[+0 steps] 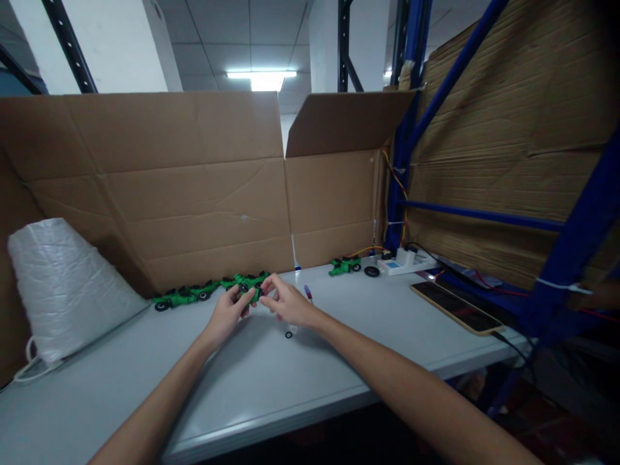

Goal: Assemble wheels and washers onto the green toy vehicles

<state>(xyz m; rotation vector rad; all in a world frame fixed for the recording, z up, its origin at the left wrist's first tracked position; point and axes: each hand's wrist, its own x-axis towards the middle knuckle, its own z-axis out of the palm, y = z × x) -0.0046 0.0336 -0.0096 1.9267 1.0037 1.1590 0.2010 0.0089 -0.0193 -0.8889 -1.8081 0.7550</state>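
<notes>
Above the middle of the white table, my left hand (225, 316) is closed around a green toy car (249, 298) with black parts. From the other side, my right hand (289, 302) has its thumb and fingers bent at the car's right end, partly hiding it. More green toy cars (184, 296) with black wheels stand in a row just behind and left of my hands. A screwdriver (308, 292) with a purple and red handle lies right of my right hand. On the table below that hand is a small black ring (289, 334), with a small clear piece beside it.
Another green toy car (343, 265) and a black wheel (372, 271) lie at the back right, beside a power strip (411, 261). A phone (458, 307) with a cable lies near the right edge. A stuffed white bag (72, 284) stands left. Cardboard walls (203, 194) enclose the back.
</notes>
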